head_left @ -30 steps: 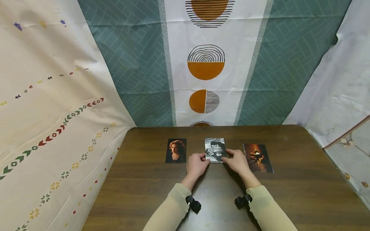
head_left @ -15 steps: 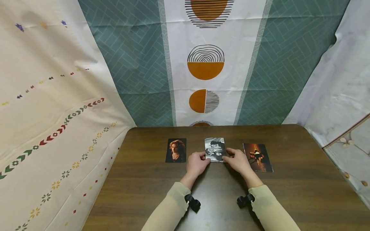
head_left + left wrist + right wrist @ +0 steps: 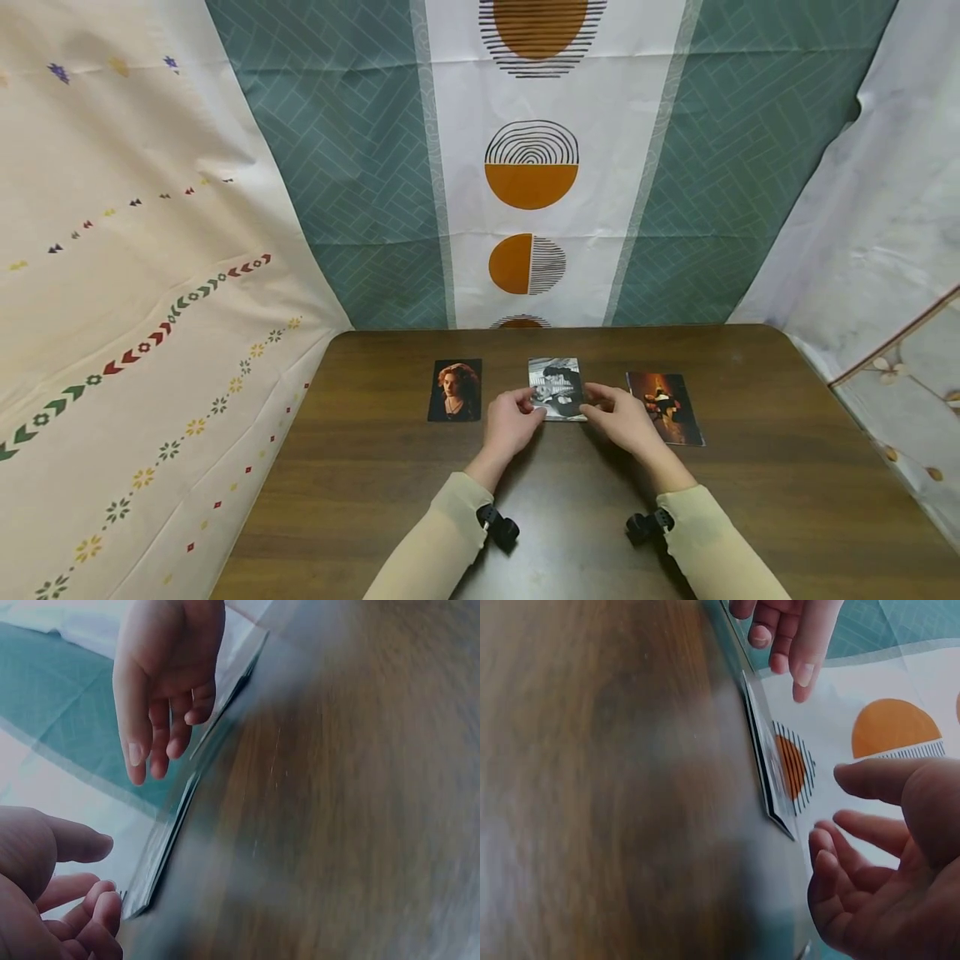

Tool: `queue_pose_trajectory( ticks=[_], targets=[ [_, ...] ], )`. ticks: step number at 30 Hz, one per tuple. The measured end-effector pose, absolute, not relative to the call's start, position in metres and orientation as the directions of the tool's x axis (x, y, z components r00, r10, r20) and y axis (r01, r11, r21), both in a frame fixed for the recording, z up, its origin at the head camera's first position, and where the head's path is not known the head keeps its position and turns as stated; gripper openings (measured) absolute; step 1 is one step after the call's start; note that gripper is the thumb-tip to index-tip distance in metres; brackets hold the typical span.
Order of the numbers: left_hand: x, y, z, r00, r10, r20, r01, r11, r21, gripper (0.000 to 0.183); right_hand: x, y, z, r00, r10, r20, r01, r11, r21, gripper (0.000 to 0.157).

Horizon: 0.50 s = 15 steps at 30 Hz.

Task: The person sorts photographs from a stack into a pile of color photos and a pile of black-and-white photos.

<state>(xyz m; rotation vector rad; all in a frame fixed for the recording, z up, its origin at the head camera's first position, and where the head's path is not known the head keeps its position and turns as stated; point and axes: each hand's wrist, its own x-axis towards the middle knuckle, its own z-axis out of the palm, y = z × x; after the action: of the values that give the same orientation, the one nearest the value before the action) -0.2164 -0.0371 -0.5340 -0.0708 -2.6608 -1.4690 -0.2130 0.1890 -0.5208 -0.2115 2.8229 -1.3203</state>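
A black-and-white photo card [image 3: 555, 385] lies on the table between the two hands, on top of a thin stack whose layered edge [image 3: 759, 754] shows in the right wrist view. My left hand [image 3: 512, 427] is at its lower left corner, the thumb overlapping the card in the head view. On the other side is my right hand [image 3: 621, 421], thumb by the lower right corner. Both wrist views show relaxed, slightly bent fingers and a gap between the right fingertips [image 3: 823, 832] and the stack. Left fingertips [image 3: 109, 896] are right by the stack's near end.
To the left lies a dark portrait card [image 3: 455, 392]. A dark orange-toned card [image 3: 666, 408] lies tilted at the right, partly behind the right hand. The brown wooden table [image 3: 360, 483] meets a patterned cloth [image 3: 360, 167] at its back edge.
The right hand has drawn slightly to the right, its thumb moving off the card toward its edge. The left hand stays nearly still. The head view has shifted a little.
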Motion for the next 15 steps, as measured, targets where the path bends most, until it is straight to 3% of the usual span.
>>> queue_pose_trajectory(
  ticks=[15],
  targets=[
    [-0.199, 0.008, -0.531, -0.973, 0.11, 0.205, 0.232, 0.408, 0.883, 0.031, -0.198, 0.232, -0.515, -0.985, -0.167, 0.042, -0.144, 0.66, -0.738, 0.048]
  ],
)
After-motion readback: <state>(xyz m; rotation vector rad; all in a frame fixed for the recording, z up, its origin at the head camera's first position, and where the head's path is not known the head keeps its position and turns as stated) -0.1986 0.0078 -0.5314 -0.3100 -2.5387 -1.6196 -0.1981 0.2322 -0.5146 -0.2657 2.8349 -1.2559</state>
